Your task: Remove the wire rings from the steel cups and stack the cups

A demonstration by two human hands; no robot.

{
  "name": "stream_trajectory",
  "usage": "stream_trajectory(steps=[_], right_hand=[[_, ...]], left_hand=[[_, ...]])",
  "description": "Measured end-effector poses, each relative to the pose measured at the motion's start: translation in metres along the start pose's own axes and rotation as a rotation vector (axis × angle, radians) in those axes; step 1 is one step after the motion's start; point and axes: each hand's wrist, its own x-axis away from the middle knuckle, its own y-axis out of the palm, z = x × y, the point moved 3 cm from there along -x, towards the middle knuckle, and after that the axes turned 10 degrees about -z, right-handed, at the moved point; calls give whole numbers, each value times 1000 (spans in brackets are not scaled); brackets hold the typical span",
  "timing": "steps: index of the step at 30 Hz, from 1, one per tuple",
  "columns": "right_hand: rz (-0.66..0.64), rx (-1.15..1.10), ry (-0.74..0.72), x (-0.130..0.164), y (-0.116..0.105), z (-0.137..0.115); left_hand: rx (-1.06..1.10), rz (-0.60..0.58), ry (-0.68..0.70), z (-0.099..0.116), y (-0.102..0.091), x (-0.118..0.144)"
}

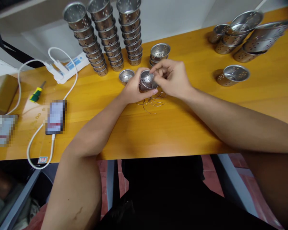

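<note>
My left hand (136, 88) is wrapped round a small perforated metal cup (148, 80), its mouth tilted toward me. My right hand (170, 75) is closed in a pinch at the cup's right rim; what its fingertips hold, if anything, is too small to make out. Under the hands, several thin curved wires (153, 102) lie loose on the wooden table (163, 134). Just left of the held cup stands another low metal cup (126, 76). Behind my right hand is a short stack of perforated cups (160, 52), partly hidden by it.
Tall leaning cup stacks (86, 41) line the back wall. More cups (247, 41) stand at the right, with a single cup (233, 75) before them. At left are a power strip (72, 68), a phone (56, 116) on a white cable, a screwdriver (37, 93) and a cardboard box (3, 92).
</note>
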Motion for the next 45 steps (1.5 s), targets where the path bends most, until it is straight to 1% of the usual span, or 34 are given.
stream_trajectory(steps=[2,5,8,10,12,15,19,23,25,30,32,34,38,41,45], right_hand=[[-58,-25,42,-4,-4,-6],[-179,-96,106,-7,-11,-14],[-293,-175,136,-7,-15,-19],[-336,-194,144,-6,-15,-18],[-349,-204,143,-6,-15,-17],[-326,-212,143,-8,-14,-13],[-300,-224,152,-10,-14,-11],[-291,-233,173,-9,-14,-12],[-296,-233,174,-8,-13,-12],[-307,-217,164,-7,-13,-13],[-303,-197,161,-6,-12,-11],[-264,-167,143,-5,-12,-8],[-86,-79,22,-5,-16,-1],[-70,7,0,-5,-17,1],[-53,181,-7,-2,-17,-5]], left_hand=[[13,8,-3,-5,2,0],[63,28,-27,-18,3,-1],[128,28,-66,-28,2,-1],[150,1,-79,-30,1,0],[153,-27,-74,-29,0,0],[140,-38,-47,-25,3,0],[116,-6,-8,-20,6,-1],[82,5,-62,-16,4,-1],[69,9,-59,-17,3,-1],[60,9,39,-25,4,1],[53,-1,35,-28,5,1],[37,2,2,-30,5,1],[7,55,-42,-30,4,-1],[-21,89,-48,-29,4,-3],[-40,121,-47,-28,3,-3]])
